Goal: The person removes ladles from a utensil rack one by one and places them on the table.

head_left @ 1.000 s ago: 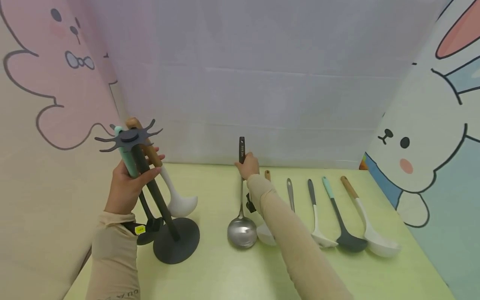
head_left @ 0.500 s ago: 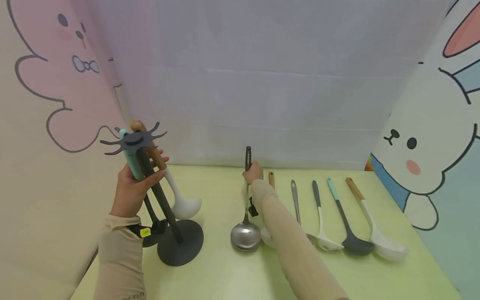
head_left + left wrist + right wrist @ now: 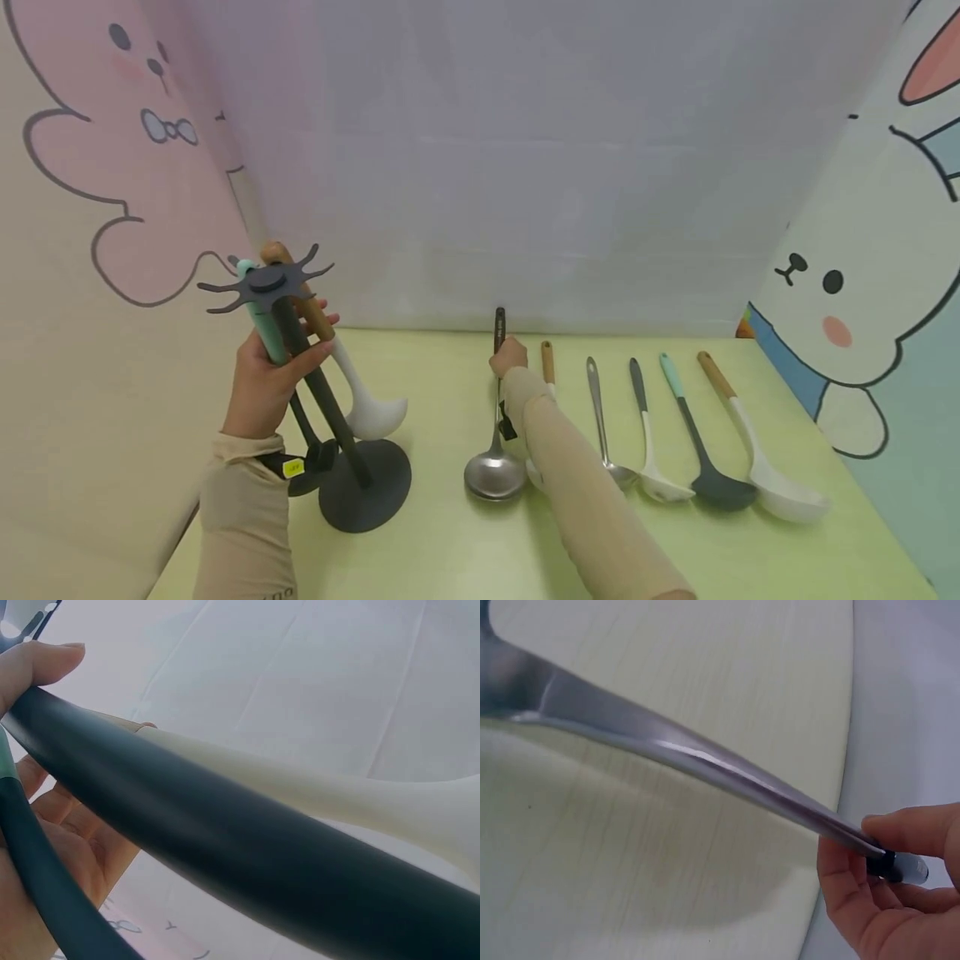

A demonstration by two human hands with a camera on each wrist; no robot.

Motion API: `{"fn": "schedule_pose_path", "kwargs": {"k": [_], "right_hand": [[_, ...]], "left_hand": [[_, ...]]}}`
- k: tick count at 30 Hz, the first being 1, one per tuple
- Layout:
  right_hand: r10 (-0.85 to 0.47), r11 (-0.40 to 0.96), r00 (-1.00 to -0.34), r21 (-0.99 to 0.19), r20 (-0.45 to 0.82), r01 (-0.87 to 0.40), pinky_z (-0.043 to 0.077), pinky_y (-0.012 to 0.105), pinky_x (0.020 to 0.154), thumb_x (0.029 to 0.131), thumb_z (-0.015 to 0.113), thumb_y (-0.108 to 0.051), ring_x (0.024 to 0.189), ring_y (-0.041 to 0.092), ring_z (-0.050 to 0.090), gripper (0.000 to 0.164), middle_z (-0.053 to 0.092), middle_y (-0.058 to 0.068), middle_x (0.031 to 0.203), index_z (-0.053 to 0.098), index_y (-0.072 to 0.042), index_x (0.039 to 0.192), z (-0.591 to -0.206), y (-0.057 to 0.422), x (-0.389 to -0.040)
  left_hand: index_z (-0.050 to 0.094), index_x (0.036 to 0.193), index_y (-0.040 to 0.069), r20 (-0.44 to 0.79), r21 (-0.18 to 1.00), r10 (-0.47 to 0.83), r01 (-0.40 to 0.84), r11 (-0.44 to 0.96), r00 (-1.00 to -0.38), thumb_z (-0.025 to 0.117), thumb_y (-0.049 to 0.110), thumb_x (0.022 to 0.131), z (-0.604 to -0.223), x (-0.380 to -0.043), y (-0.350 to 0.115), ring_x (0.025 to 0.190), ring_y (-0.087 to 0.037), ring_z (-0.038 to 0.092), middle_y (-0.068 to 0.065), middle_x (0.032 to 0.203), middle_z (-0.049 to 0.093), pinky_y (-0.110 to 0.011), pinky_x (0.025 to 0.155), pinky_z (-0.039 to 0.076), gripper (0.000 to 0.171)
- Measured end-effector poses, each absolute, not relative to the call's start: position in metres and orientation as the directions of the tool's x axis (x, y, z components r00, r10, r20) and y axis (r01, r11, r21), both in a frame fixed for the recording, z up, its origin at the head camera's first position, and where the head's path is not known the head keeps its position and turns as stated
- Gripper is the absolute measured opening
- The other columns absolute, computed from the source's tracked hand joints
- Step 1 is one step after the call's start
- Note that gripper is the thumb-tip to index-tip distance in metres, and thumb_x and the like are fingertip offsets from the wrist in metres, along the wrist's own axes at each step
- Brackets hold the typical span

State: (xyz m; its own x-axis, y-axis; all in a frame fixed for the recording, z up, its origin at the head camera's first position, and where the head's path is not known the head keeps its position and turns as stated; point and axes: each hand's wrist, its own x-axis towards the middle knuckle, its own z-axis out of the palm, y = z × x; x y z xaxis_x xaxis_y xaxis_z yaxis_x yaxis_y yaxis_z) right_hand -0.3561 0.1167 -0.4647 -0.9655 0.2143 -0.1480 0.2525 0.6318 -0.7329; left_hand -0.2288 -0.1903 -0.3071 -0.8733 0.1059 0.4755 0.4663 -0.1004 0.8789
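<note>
My left hand (image 3: 266, 379) grips the dark post (image 3: 326, 400) of a utensil stand, thumb across its front. From the stand's spider-like top (image 3: 267, 282) hang a ladle with a mint handle (image 3: 268, 333) and a white ladle (image 3: 372, 412) with a wooden handle, both against that hand. The stand leans, its round base (image 3: 367, 500) at the table. My right hand (image 3: 512, 357) pinches a steel ladle (image 3: 495, 477) by its black handle (image 3: 500, 323), between thumb and fingers in the right wrist view. Its bowl is toward me, handle toward the back wall.
Right of the steel ladle lie more utensils in a row: one with a wooden handle (image 3: 548, 362) partly under my right sleeve, a steel one (image 3: 597, 400), a white one (image 3: 663, 489), a dark ladle (image 3: 722, 490) and a white ladle (image 3: 791, 498). A cloth wall (image 3: 480, 208) stands behind the table.
The right hand and the steel ladle's handle end have come lower in the head view, toward me. The left hand keeps its grip on the stand. The head view has shifted slightly.
</note>
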Motion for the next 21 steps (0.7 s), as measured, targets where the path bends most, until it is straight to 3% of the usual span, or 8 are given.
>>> {"fn": "schedule_pose_path", "kwargs": {"k": [7,12,21], "right_hand": [[0.198,0.691,-0.958,-0.665,-0.206,0.285,0.049,0.032,0.059,0.093,0.057,0.002,0.07,0.023,0.057,0.02,0.066,0.023,0.095,0.062,0.013,0.108,-0.478,0.119,-0.352],[0.21,0.723,-0.948,-0.615,-0.238,0.315,0.049,0.031,0.055,0.092,0.058,0.002,0.067,0.023,0.057,0.016,0.066,0.021,0.089,0.063,0.012,0.102,-0.487,0.123,-0.347],[0.169,0.835,-0.971,-0.5,-0.168,0.232,0.055,0.032,0.06,0.091,0.06,0.002,0.071,0.024,0.065,0.011,0.068,0.02,0.087,0.067,0.01,0.094,-0.493,0.119,-0.345]], "left_hand": [[0.051,0.143,0.007,0.467,0.883,0.101,0.456,-0.116,-0.879,0.062,-0.018,0.088,-0.308,-0.229,-0.19,0.116,-0.017,0.064,-0.005,0.131,0.062,-0.029,0.095,0.047,0.061],[0.051,0.143,0.008,0.477,0.877,0.126,0.459,-0.144,-0.87,0.061,-0.018,0.088,-0.311,-0.229,-0.189,0.118,-0.017,0.062,-0.004,0.131,0.062,-0.028,0.094,0.047,0.061],[0.052,0.142,0.007,0.467,0.882,0.11,0.454,-0.126,-0.877,0.063,-0.016,0.088,-0.308,-0.229,-0.189,0.118,-0.017,0.062,-0.004,0.131,0.062,-0.029,0.094,0.046,0.059]]}}
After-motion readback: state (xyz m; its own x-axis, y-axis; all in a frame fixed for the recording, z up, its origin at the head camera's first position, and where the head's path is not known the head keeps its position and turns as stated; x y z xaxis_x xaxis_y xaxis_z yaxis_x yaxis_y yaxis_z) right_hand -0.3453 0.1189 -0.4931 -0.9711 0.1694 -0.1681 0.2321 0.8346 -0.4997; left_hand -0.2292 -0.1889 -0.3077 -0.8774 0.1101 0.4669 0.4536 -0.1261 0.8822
